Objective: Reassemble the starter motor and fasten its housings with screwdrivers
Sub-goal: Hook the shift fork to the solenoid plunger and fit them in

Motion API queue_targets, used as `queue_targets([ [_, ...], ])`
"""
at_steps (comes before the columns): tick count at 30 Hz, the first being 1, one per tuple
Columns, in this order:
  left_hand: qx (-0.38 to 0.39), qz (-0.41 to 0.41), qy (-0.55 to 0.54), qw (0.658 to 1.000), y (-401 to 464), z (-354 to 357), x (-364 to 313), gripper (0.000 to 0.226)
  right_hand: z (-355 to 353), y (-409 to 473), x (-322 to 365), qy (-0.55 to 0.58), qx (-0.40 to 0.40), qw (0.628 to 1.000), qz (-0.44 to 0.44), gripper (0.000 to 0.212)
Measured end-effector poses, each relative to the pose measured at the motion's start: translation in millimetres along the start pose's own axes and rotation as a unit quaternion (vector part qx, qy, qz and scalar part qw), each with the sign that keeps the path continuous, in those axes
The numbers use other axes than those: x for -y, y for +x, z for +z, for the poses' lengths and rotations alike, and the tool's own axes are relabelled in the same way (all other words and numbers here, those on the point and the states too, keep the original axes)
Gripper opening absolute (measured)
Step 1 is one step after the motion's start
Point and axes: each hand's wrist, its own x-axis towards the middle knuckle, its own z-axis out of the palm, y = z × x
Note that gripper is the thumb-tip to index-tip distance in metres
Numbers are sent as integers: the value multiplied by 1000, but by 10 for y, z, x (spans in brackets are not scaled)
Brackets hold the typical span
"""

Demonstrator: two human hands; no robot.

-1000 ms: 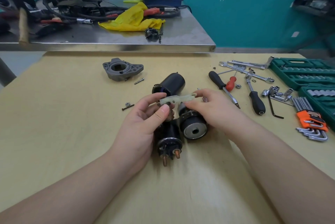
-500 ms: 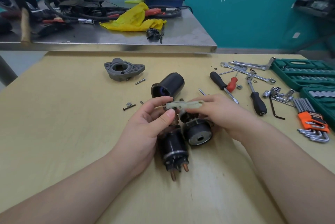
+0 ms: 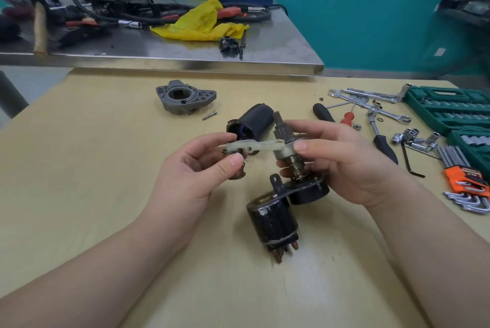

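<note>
Solenoid (image 3: 273,224) lies nearest me on the wood table (image 3: 79,195), bare room all round. My L hand (image 3: 196,171) pinches the white fork lever (image 3: 254,146); R hand (image 3: 336,163) grips the pinion shaft (image 3: 287,147). Black motor housing (image 3: 254,122) just behind, grey end housing (image 3: 185,97) farther, screwdrivers (image 3: 381,142) to the R.
</note>
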Motion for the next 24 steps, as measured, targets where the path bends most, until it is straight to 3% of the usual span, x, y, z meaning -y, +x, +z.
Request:
queue_targets([
  [10,5,30,56,998,14,-42,-79,35,108,-38,-39,26,-2,998,-61,48],
  [24,27,43,112,992,16,-125,-142,28,133,-65,-16,55,25,996,-66,51],
])
